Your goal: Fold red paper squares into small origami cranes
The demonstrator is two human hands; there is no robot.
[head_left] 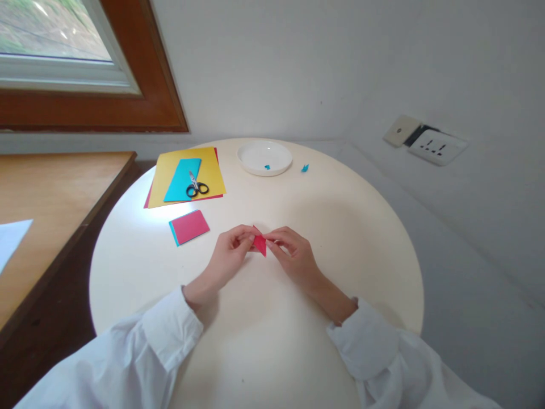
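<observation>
A small folded piece of red paper [260, 245] is held between my two hands above the middle of the white round table. My left hand [232, 247] pinches its left side between thumb and fingers. From the other side my right hand [293, 249] grips the upper right edge with its fingertips. One pointed corner of the paper hangs downward, and part of it is hidden behind my left fingers. To the left of my left hand lies a small stack of cut paper [189, 226], red on top with blue showing at its edge.
Black-handled scissors [197, 187] rest on blue paper [181, 179], over yellow and red sheets [213, 170]. A white dish [255, 169] at the back holds a small blue paper piece [267, 167]; another blue piece [305, 168] lies beside it. A wooden desk [63, 187] stands left.
</observation>
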